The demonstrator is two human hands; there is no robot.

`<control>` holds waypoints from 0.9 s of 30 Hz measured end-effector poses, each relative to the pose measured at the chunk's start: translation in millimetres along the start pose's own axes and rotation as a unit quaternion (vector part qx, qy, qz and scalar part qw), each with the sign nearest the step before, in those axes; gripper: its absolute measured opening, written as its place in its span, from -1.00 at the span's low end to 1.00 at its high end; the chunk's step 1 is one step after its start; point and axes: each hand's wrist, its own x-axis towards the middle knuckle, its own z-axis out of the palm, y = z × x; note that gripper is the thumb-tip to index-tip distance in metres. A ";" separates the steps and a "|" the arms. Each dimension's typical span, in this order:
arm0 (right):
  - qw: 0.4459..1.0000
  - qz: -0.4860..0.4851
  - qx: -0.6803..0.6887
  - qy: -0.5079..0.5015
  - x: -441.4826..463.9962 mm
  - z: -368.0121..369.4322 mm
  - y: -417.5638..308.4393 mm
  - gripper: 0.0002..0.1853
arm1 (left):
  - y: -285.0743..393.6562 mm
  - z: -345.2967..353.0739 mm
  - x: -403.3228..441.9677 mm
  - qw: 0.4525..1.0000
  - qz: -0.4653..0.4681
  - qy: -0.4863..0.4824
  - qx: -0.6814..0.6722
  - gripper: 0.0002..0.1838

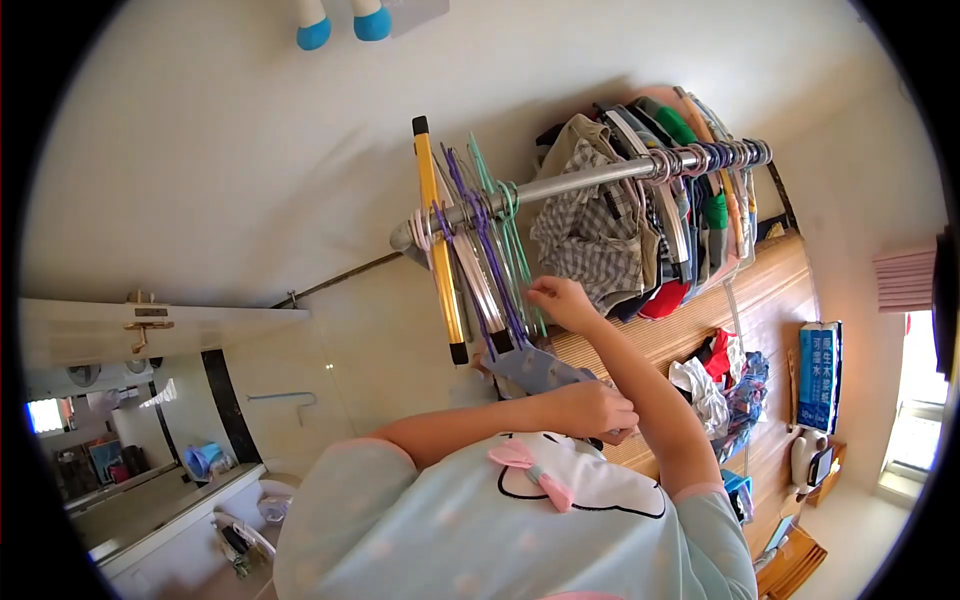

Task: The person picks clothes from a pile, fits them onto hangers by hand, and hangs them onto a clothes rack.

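My left hand point(603, 410) reaches across my chest, its fingers closed around the end of a blue-grey piece of clothing point(530, 368) with pale spots. The cloth stretches from this hand toward the lower ends of the hangers. Higher up, my right hand point(562, 303) has its fingers pinched at the edge of the green hangers point(518, 245). Beside them on the metal rail point(585, 182) hang several purple hangers point(487, 240) and a gold-coloured hanger point(440, 260) with black ends. Part of the cloth is hidden behind my left hand and forearm.
Clothes on hangers point(600, 225), one checked, crowd the rail's far part. Below, a wooden bed or platform point(775, 290) carries a pile of clothes point(735, 390) and a blue paper package point(820, 375). A white door point(180, 325) and a sink counter point(180, 500) are at left.
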 end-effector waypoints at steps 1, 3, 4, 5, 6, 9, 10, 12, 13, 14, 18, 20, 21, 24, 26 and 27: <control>0.999 -0.015 -0.011 0.051 -5.5 -2.9 -9.6 -0.73 | -1.0 -3.5 -0.4 1.000 0.002 0.001 -0.001 -0.82; 0.994 -0.032 -0.024 0.105 -14.9 -8.8 -15.8 -0.77 | -3.5 -8.5 1.1 0.999 -0.016 0.020 -0.039 -0.80; 0.987 -0.076 0.025 0.136 -21.9 -10.9 -14.0 -0.81 | -4.6 -8.1 0.5 0.999 -0.013 0.019 -0.039 -0.80; 0.976 -0.119 0.076 0.168 -29.2 -12.6 -13.0 -0.84 | -5.3 -5.9 -2.0 0.998 -0.029 0.026 -0.042 -0.79; 0.975 -0.118 0.077 0.172 -38.1 -17.3 -19.2 -0.84 | -4.7 -4.4 -3.5 0.998 -0.045 0.031 -0.044 -0.78; 0.960 -0.122 0.236 0.094 -60.4 -33.0 -26.2 -0.84 | -1.8 1.2 -1.2 0.998 -0.055 0.025 0.000 -0.74; 0.959 -0.122 0.236 0.099 -68.0 -38.6 -27.2 -0.84 | -1.1 2.4 0.1 0.998 -0.051 0.022 -0.001 -0.74; 0.958 -0.025 0.281 0.061 -89.8 -52.7 -42.0 -0.82 | 3.7 -0.1 5.2 0.997 -0.073 -0.028 0.020 -0.68; 0.952 -0.003 0.290 0.094 -99.8 -53.5 -47.0 -0.79 | 6.2 -1.9 8.4 0.997 -0.067 -0.035 0.017 -0.68; 0.951 -0.003 0.291 0.107 -111.0 -56.7 -44.2 -0.79 | 8.2 -4.5 12.5 0.996 -0.073 -0.034 0.030 -0.66; 0.918 0.038 0.363 0.154 -189.9 -78.8 -20.1 -0.71 | 5.4 4.2 18.2 0.987 -0.154 -0.036 0.035 -0.66; 0.906 0.011 0.388 0.169 -240.4 -86.0 -2.2 -0.71 | 10.8 2.3 22.9 0.980 -0.182 -0.074 0.024 -0.70; 0.885 0.010 0.414 0.211 -266.2 -85.2 -1.1 -0.70 | 13.5 1.2 28.3 0.978 -0.201 -0.061 0.012 -0.73; 0.859 0.004 0.421 0.292 -346.5 -76.9 22.1 -0.69 | 20.5 0.6 52.2 0.973 -0.228 -0.048 0.003 -0.78; 0.827 -0.023 0.448 0.339 -394.4 -67.7 23.3 -0.69 | 21.2 2.3 68.8 0.971 -0.237 -0.016 0.023 -0.77; 0.821 -0.038 0.442 0.360 -417.9 -61.1 30.1 -0.68 | 20.0 1.9 77.9 0.972 -0.234 -0.024 0.024 -0.74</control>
